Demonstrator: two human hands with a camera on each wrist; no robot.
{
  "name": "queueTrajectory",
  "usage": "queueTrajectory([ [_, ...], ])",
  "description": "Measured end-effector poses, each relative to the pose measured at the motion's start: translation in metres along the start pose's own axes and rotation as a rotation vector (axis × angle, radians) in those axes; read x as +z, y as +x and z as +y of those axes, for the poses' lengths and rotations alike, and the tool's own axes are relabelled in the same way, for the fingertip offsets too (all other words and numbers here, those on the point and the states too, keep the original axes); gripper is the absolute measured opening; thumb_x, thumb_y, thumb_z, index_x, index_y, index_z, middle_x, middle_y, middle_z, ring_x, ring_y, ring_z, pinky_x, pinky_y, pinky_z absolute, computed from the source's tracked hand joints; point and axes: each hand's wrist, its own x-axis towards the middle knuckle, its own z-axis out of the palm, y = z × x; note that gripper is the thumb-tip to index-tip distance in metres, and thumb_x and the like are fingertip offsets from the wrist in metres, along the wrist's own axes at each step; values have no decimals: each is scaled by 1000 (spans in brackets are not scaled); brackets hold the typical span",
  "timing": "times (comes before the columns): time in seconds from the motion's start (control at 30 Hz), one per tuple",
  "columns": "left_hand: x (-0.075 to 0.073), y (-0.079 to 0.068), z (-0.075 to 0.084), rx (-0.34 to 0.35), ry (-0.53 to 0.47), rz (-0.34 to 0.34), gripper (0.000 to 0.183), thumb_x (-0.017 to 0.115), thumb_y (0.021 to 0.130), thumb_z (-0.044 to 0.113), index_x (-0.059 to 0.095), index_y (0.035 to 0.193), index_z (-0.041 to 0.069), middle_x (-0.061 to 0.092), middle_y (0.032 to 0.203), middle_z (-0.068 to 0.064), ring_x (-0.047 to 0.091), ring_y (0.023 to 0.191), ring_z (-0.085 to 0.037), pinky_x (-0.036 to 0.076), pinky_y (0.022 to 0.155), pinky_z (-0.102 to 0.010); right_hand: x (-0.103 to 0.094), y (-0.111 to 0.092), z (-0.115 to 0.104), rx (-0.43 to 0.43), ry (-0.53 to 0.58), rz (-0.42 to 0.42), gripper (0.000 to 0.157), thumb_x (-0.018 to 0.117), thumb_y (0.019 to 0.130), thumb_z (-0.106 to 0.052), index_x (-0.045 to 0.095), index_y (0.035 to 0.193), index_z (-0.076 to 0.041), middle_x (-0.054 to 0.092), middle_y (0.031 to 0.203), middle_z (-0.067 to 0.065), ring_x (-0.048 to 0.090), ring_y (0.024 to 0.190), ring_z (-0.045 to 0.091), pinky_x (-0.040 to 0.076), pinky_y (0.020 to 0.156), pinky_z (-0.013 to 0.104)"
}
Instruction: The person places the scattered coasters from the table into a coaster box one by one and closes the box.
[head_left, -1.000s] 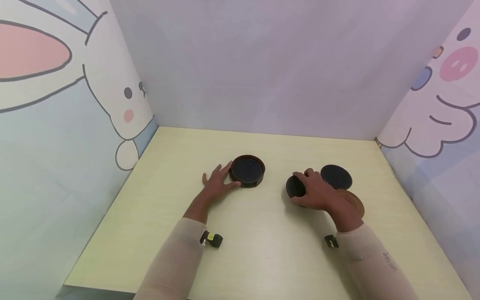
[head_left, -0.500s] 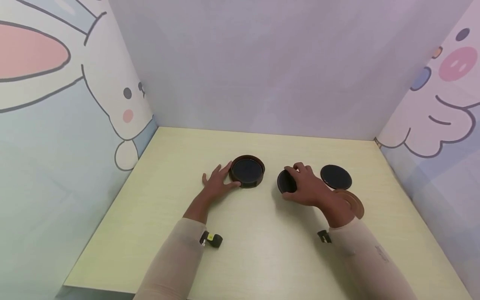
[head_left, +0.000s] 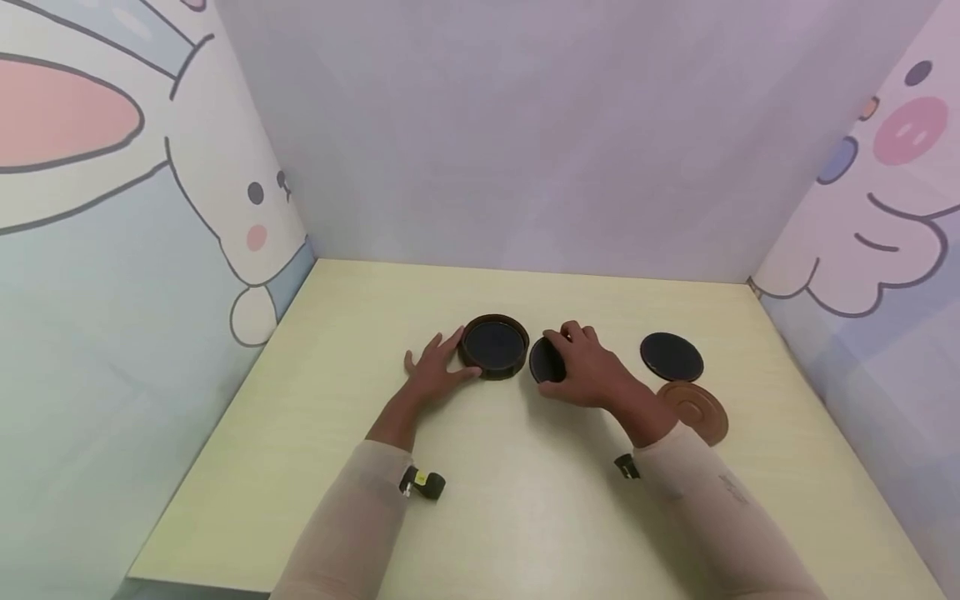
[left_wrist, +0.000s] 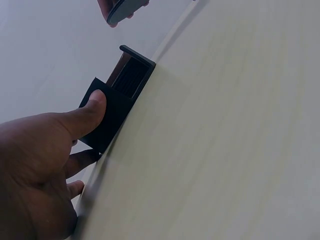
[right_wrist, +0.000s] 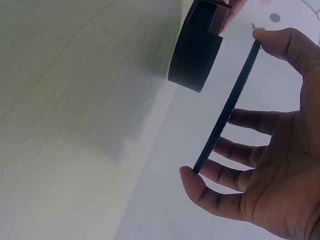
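A round, dark coaster holder stands on the table, with a black coaster visible inside its rim. My left hand grips the holder's left side; in the left wrist view the thumb presses on its wall, beside an opening with stacked thin layers. My right hand holds another black coaster by opposite edges, between the thumb and fingertips. That coaster is raised above the table, close to the right of the holder, and the hand covers part of it in the head view.
On the right of the table lie a flat black disc and, just nearer, a brown ringed disc. Walls with cartoon prints rise at the left, back and right edges.
My right hand has carried the coaster leftward to the holder's side, uncovering more of the brown disc. The left hand has stayed on the holder.
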Motion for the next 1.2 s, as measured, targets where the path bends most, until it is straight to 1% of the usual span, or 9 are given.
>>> queueTrajectory([
  [0.13,1,0,-2,11,-4,3,92,62,84,69,20,159,35,34,162,3,17,155,-28,-4,113,-75,5,9,-4,1,-10,-4,86,70,79,-53,39,151,-17,41,136,10,41,118,30,52,71,46],
  [0.3,0,-1,-2,0,-5,15,92,62,84,70,19,158,37,34,162,4,16,156,-27,-5,113,-74,8,21,-12,-5,-11,9,85,67,80,-56,38,151,-19,40,139,11,40,120,31,53,73,49],
  [0.43,-1,0,-2,-3,-10,6,92,60,84,71,18,158,38,33,162,5,15,156,-26,-6,114,-72,8,32,-21,-7,-20,22,83,65,80,-56,40,150,-19,41,138,11,40,119,31,54,73,50],
  [0.57,-1,-1,-3,-9,-11,-8,92,58,83,74,16,158,42,32,163,5,13,156,-25,-7,115,-72,11,40,-29,-13,-25,15,82,65,81,-55,41,149,-18,42,137,10,40,117,30,54,73,49],
  [0.67,-1,-2,-2,-13,-6,-11,91,57,83,75,16,157,42,32,163,4,14,156,-25,-7,115,-72,12,45,-35,-1,-28,12,82,65,81,-55,41,150,-18,42,137,10,40,118,30,55,75,50],
  [0.83,-1,-2,2,-6,4,-8,90,59,85,71,17,158,41,33,163,3,15,156,-26,-6,115,-72,11,51,-42,18,-25,4,82,64,82,-55,38,152,-20,40,140,11,39,121,31,55,78,52],
  [1.03,0,-1,3,11,13,1,91,58,84,73,18,158,37,34,162,3,17,155,-27,-4,114,-73,12,62,-48,13,-39,-8,80,64,83,-57,40,150,-20,42,138,11,41,120,31,55,79,52],
  [1.2,-2,-3,1,-8,21,0,90,58,85,72,18,158,39,35,162,3,17,155,-27,-3,113,-74,17,76,-58,6,-43,-34,81,64,83,-58,41,150,-20,41,140,11,41,122,32,55,82,52],
])
